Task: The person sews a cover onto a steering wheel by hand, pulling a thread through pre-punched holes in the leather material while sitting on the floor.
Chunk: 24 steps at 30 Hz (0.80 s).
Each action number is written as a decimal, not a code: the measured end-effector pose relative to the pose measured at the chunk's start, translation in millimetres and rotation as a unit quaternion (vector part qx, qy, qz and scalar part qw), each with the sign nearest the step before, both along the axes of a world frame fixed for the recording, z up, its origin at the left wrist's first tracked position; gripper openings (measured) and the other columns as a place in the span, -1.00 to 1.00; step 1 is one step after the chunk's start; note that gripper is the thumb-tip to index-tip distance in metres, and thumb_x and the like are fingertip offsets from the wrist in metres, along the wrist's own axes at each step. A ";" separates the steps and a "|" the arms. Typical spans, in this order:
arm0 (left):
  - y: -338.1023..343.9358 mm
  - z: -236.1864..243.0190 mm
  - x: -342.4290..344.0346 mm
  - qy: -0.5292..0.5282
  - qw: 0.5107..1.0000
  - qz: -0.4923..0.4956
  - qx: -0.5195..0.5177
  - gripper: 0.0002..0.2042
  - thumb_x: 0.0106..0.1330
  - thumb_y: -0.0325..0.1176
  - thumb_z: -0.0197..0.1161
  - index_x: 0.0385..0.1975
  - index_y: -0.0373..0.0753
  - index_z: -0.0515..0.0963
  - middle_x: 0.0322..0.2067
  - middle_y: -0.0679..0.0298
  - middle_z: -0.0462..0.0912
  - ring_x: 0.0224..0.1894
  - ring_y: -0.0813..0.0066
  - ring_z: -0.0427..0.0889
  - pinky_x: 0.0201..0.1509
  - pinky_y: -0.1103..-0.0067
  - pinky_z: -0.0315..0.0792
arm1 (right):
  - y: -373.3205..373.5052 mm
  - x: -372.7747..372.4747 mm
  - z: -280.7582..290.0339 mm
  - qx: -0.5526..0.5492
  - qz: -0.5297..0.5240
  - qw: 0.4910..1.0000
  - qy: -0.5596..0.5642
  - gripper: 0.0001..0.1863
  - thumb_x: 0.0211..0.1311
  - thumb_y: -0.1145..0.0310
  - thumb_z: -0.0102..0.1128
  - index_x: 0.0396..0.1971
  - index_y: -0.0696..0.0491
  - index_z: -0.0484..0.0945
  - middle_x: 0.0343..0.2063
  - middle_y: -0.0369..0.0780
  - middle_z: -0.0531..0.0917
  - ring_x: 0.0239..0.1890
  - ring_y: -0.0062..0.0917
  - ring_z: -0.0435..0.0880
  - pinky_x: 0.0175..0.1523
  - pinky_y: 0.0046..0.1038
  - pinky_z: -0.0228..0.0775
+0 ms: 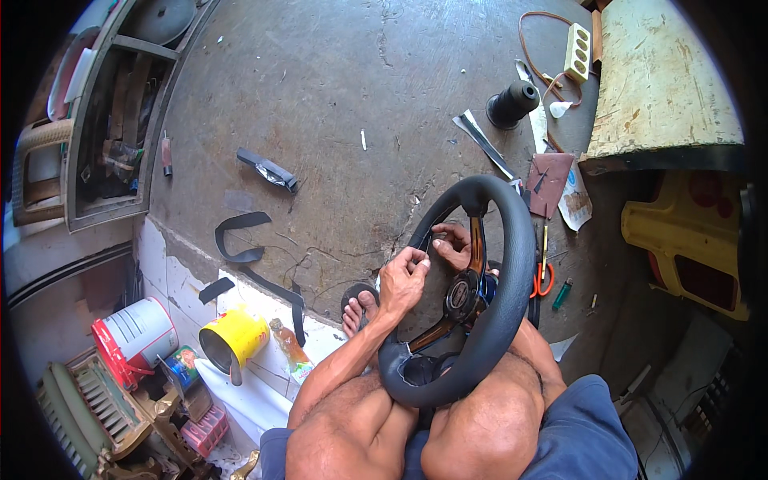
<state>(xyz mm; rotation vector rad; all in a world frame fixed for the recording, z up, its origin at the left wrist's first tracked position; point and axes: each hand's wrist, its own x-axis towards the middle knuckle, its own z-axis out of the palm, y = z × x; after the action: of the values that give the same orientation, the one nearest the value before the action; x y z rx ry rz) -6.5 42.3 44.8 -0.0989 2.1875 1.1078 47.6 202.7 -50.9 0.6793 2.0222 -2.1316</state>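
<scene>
A steering wheel with a black rim cover leans upright against my knees. Its spokes are brown and metallic, with a round hub at the centre. Along the lower left inner edge, the cover's seam stands apart and a pale strip shows. My left hand is at the rim's left side, its thumb and fingers pinched together. Through the wheel's opening comes my right hand, fingers curled in at the rim's inner edge. A thin dark line, perhaps thread, shows between the hands; what each one pinches is too small to tell.
Orange-handled scissors, a green lighter and a black thread cone lie or stand rightward, below a power strip. Black strips lie left, near a yellow can and white bucket. A cabinet stands far right.
</scene>
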 end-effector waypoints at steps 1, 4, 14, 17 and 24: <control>1.2 1.3 0.3 -0.002 1.000 0.003 0.004 -0.81 0.26 -0.26 0.31 -0.23 -0.20 0.66 -0.63 0.30 0.54 -0.52 0.50 0.52 -0.37 0.47 0.42 | 1.1 0.1 -1.0 0.001 0.000 1.000 0.000 -0.73 0.29 0.32 0.35 -0.05 0.08 0.64 -0.35 -0.38 0.65 -0.32 -0.77 0.54 -0.19 -0.63 0.35; 2.7 3.4 0.2 -0.001 1.000 0.002 0.005 -0.81 0.26 -0.26 0.31 -0.24 -0.20 0.66 -0.63 0.29 0.53 -0.53 0.50 0.52 -0.38 0.47 0.41 | 1.0 -1.5 1.0 -0.029 0.028 0.999 -0.020 -0.74 0.30 0.32 0.36 -0.06 0.07 0.66 -0.35 -0.38 0.66 -0.33 -0.77 0.55 -0.18 -0.62 0.36; -6.9 -2.9 -0.6 0.004 1.000 0.010 0.013 -0.85 0.28 -0.33 0.31 -0.24 -0.24 0.64 -0.63 0.41 0.48 -0.53 0.65 0.46 -0.42 0.56 0.36 | 7.0 0.7 18.5 -0.033 0.006 0.996 -0.078 -0.76 0.31 0.22 0.34 -0.24 0.11 0.67 -0.43 -0.39 0.61 -0.35 -0.71 0.51 -0.21 -0.60 0.29; -17.4 -9.9 -3.7 -0.020 0.995 0.079 0.058 -0.88 0.33 -0.38 0.29 -0.23 -0.25 0.63 -0.61 0.46 0.47 -0.52 0.70 0.45 -0.44 0.66 0.34 | 16.6 0.8 30.9 0.019 0.018 0.996 -0.089 -0.72 0.26 0.17 0.32 -0.27 0.11 0.65 -0.48 -0.40 0.56 -0.40 -0.73 0.47 -0.28 -0.61 0.25; -39.4 -3.2 -13.3 0.008 0.989 0.104 0.105 -0.88 0.34 -0.46 0.27 -0.20 -0.32 0.62 -0.55 0.46 0.48 -0.49 0.74 0.45 -0.36 0.69 0.46 | 11.0 -16.1 46.7 -0.063 -0.032 0.991 -0.111 -0.65 0.20 0.11 0.37 -0.19 0.07 0.61 -0.57 -0.43 0.51 -0.59 -0.76 0.38 -0.49 -0.60 0.16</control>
<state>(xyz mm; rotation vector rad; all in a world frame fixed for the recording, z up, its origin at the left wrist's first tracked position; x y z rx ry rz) -19.8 2.9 41.6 -0.2302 2.0961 1.4540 31.5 213.6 -4.2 0.9276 1.7593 -2.0895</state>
